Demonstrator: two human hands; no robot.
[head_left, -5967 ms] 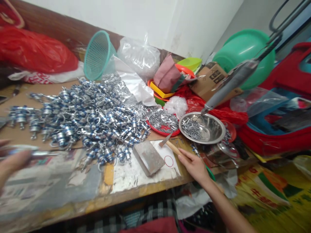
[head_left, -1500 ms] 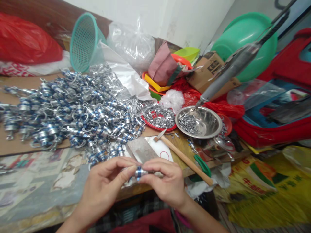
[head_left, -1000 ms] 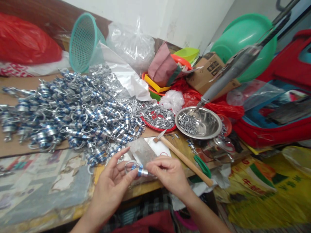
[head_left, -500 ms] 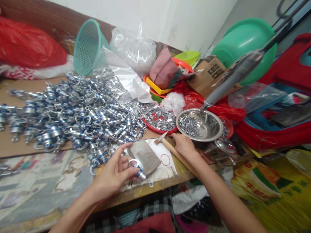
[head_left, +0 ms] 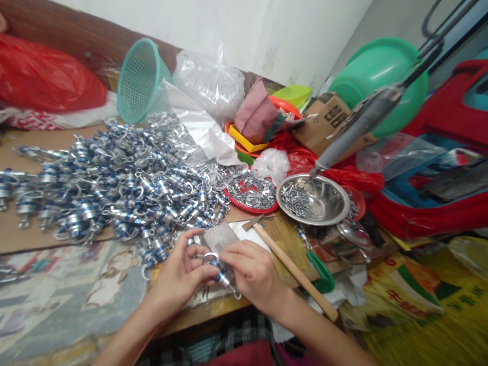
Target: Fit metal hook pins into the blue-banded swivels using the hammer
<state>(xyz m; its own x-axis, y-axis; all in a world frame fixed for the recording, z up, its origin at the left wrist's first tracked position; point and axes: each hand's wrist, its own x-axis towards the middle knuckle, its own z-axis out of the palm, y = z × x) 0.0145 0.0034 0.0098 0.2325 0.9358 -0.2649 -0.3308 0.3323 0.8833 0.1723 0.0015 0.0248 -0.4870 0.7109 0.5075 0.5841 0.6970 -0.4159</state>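
Note:
My left hand (head_left: 173, 272) is closed on a small blue-and-silver metal fitting (head_left: 223, 278), a banded cylinder with a curved hook at its top and a small loop at its lower end. Against its upper right side, my right hand (head_left: 255, 272) has its fingers pinched together; whatever they hold is hidden. Behind both hands lies a flat grey metal block (head_left: 220, 235) on white paper. A hammer (head_left: 287, 262) with a wooden handle rests to the right of it. Many similar fittings (head_left: 114, 188) make a large heap at the left.
A steel bowl (head_left: 345, 208) with small metal pins and a red tray (head_left: 274, 207) of silver pieces stand behind the hammer. A green plastic object (head_left: 322, 274) lies near the bench's front edge. A grey-handled tool (head_left: 354, 129) slants over the bowl.
My right hand has come back from beside the steel bowl to the fitting in my left hand. The left hand keeps its hold, nearly in place.

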